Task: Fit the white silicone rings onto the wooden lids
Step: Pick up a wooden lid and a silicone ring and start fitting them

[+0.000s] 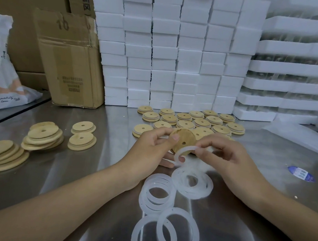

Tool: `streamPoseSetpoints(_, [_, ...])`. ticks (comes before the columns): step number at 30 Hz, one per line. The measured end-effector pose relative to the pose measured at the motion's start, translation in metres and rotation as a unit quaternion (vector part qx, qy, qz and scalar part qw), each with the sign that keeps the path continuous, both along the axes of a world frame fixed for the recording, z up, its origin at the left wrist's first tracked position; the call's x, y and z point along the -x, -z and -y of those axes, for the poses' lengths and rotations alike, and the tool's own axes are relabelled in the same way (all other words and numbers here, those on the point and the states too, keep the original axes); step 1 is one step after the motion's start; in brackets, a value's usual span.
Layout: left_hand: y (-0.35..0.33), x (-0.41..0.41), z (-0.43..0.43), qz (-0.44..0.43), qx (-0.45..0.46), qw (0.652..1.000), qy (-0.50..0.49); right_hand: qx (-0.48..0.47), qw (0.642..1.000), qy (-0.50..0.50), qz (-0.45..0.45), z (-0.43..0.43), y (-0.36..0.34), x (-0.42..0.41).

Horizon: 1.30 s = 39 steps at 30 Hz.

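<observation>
Wooden lids (183, 125), rings (204, 188) on steel table (103, 129); foam blocks (164, 53) behind.

Shiny steel bench (103, 154). At front centre, loose rings (157, 192) in overlapping heaps. At left, lids (42, 139) in low, untidy stacks. At back centre, more lids (190, 119) in rows, just before a wall of foam blocks (175, 48). Back left, upright box (70, 63) and a white printed bag (4, 75). Right, stacked foam trays (291, 85); nearer, a blue label (301, 173) flat on the steel.
</observation>
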<state>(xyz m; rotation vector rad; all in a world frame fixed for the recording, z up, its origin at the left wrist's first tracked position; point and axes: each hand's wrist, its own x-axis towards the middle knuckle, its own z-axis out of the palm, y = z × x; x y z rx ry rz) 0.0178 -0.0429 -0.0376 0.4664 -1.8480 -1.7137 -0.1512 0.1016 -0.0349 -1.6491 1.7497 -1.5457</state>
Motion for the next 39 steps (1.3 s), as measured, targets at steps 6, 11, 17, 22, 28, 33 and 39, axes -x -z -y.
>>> streamPoseSetpoints(6, [-0.002, -0.003, 0.0, 0.019, 0.006, 0.999, 0.047, 0.045, 0.995, 0.08, -0.03, 0.002, 0.001, -0.008])
streamPoseSetpoints(11, [0.002, -0.003, -0.001, 0.011, 0.065, 0.995, 0.074, 0.071, 0.992, 0.093, -0.047, 0.001, 0.001, -0.006])
streamPoseSetpoints(17, [0.006, 0.0, 0.0, 0.003, 0.089, 0.995, 0.05, 0.079, 0.991, 0.093, -0.049, 0.001, 0.001, -0.005])
streamPoseSetpoints(22, [0.007, 0.0, 0.001, 0.007, 0.105, 0.993, 0.048, 0.103, 0.992, 0.08, -0.005, 0.002, 0.001, -0.006])
streamPoseSetpoints(28, [0.006, -0.002, -0.001, 0.005, 0.113, 0.992, 0.047, 0.108, 0.991, 0.079, -0.004, 0.003, 0.0, -0.006])
streamPoseSetpoints(33, [0.005, -0.001, -0.001, -0.002, 0.117, 0.992, 0.041, 0.107, 0.991, 0.081, -0.006, 0.004, 0.001, -0.005])
streamPoseSetpoints(39, [0.004, -0.001, -0.003, -0.035, 0.126, 0.991, 0.017, 0.102, 0.991, 0.08, 0.025, 0.006, 0.002, -0.004])
